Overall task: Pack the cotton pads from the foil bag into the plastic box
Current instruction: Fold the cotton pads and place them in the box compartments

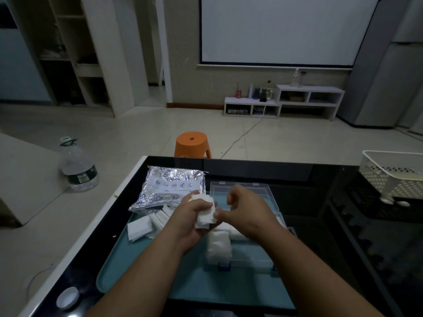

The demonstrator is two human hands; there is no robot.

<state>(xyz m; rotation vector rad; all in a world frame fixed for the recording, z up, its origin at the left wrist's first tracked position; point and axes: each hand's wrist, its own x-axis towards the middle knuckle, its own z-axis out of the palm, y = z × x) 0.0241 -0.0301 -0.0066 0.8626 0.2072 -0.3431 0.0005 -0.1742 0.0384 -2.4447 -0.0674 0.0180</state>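
Note:
A silver foil bag [170, 187] lies at the back left of a teal tray [160, 275], its mouth facing me. Several loose white cotton pads [146, 226] are spilled in front of it. The clear plastic box [251, 255] stands open to the right, its lid [242, 189] laid back. A stack of pads [219, 247] sits in the box's left compartment. My left hand [194, 221] grips a bunch of pads [205, 212] above the box. My right hand [245, 213] is beside it, thumb and fingers curled, touching that bunch's right edge.
The tray sits on a black glass table [332, 225]. A white perforated basket [393, 173] stands at the right edge. A white bottle cap [68, 297] lies at the front left corner. Beyond the table are an orange stool [192, 145] and a water bottle [79, 167] on the floor.

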